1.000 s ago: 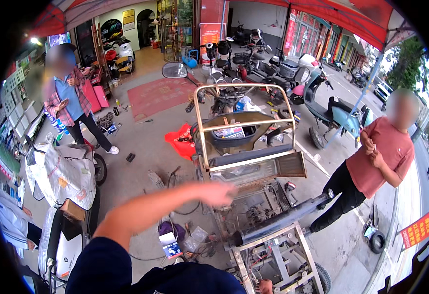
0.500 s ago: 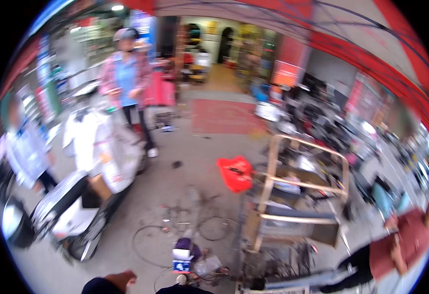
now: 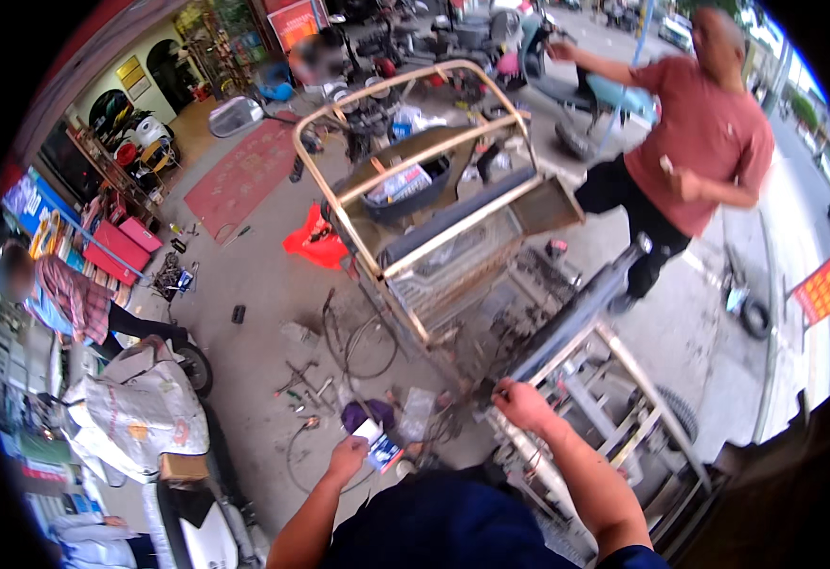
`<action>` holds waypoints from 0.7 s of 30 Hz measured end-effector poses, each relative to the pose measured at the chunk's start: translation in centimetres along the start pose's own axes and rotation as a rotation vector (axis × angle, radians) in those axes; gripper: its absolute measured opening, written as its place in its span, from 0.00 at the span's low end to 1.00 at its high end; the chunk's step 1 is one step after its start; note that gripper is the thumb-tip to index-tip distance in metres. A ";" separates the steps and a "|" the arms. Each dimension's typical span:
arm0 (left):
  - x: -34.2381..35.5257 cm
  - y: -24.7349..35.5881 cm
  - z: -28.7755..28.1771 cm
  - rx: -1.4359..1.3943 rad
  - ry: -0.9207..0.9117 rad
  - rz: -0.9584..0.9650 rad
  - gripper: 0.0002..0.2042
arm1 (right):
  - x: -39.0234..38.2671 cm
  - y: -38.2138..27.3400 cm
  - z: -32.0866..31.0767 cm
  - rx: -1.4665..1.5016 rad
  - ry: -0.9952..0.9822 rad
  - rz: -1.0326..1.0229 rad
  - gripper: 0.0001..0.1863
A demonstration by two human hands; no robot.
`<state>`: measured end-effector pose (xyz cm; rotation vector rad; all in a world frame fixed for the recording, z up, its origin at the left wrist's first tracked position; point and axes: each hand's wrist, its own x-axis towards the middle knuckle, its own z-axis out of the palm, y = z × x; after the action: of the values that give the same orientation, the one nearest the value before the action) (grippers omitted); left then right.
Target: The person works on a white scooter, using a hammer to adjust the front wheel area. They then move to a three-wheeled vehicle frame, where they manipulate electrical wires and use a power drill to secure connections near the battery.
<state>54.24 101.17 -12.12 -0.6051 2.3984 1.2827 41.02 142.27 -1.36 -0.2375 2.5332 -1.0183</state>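
My left hand [image 3: 347,461] has its fingers curled in, and what they may hold is too small to name. Just beyond it a small blue-and-white box [image 3: 380,449] shows beside a dark purple bundle [image 3: 368,414]. My right hand [image 3: 522,406] is closed at the near edge of a stripped vehicle frame [image 3: 422,332], by the end of a long dark padded bar [image 3: 576,308]. Whatever lies inside those fingers is hidden. Beige tubing forms the frame's upright part, and its bare chassis rails [image 3: 614,417] run off to my right.
Hand tools [image 3: 306,384], looped cable [image 3: 349,346] and a red plastic bag [image 3: 317,242] lie on the ground. A person in a red shirt [image 3: 700,142] stands beyond the frame, one arm raised. At left are a covered scooter [image 3: 145,403] and another person [image 3: 69,299].
My view has swung right, so the frame now sits centrally. Both my forearms are in sight, where only one hand showed at the lower edge. The red-shirted person appears more upright.
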 end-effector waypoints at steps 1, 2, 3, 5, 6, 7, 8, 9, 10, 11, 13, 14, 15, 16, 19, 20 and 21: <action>-0.8 -0.9 -1.1 0.037 0.010 -0.017 0.14 | -1.3 -0.3 -0.7 0.047 -0.038 0.067 0.16; -0.8 -2.4 -2.4 0.225 -0.081 0.011 0.13 | -2.5 0.9 0.4 0.093 -0.029 0.180 0.18; -1.9 -4.9 -4.2 0.409 -0.170 0.036 0.12 | -3.7 3.9 3.2 0.084 -0.005 0.251 0.20; -4.4 -11.6 -7.4 0.435 -0.310 -0.091 0.11 | -7.1 7.9 7.1 0.250 0.030 0.475 0.20; -6.6 -15.6 -9.1 0.285 -0.364 -0.246 0.10 | -9.2 11.0 10.3 0.258 0.098 0.573 0.19; -9.1 -18.5 -10.3 0.492 -0.380 -0.291 0.09 | -12.1 15.6 14.8 0.280 0.173 0.639 0.20; -11.0 -20.0 -10.9 0.690 -0.379 -0.345 0.08 | -14.7 18.4 17.6 0.192 0.110 0.687 0.19; -10.8 -18.2 -10.0 0.343 -0.312 -0.623 0.07 | -20.6 26.2 24.6 -0.006 0.093 0.792 0.17; -11.5 -14.4 -9.4 -0.019 -0.218 -0.905 0.05 | -26.2 30.8 29.0 -0.192 -0.021 0.790 0.15; -12.9 -12.4 -9.9 0.012 -0.164 -0.894 0.05 | -28.9 30.9 31.0 -0.060 -0.104 0.789 0.14; -12.1 -10.3 -8.2 0.057 -0.165 -0.827 0.04 | -34.7 35.7 34.2 -0.018 -0.404 0.933 0.10; -11.4 -10.5 -8.2 0.064 -0.194 -0.742 0.06 | -34.6 35.6 34.6 0.161 -0.326 1.056 0.09; -10.3 -11.3 -8.1 0.065 -0.215 -0.659 0.07 | -34.2 35.2 34.7 0.338 -0.250 1.165 0.09; -8.9 -12.4 -7.8 0.066 -0.242 -0.574 0.09 | -33.9 34.8 34.3 0.516 -0.167 1.273 0.09; -2.9 -10.1 -4.6 0.473 -0.339 0.011 0.12 | -29.2 35.7 29.3 -0.181 -0.689 0.526 0.10; -1.4 -4.1 -2.1 0.360 -0.286 -0.086 0.12 | -27.9 35.9 28.3 0.262 -0.261 0.702 0.10; -0.5 -1.5 -0.9 0.277 -0.258 -0.041 0.13 | -26.4 36.2 27.5 0.692 0.195 0.807 0.11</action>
<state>55.34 99.80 -12.45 -0.3800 2.2786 0.9251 76.23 159.03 -36.61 1.0173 1.9229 -1.4727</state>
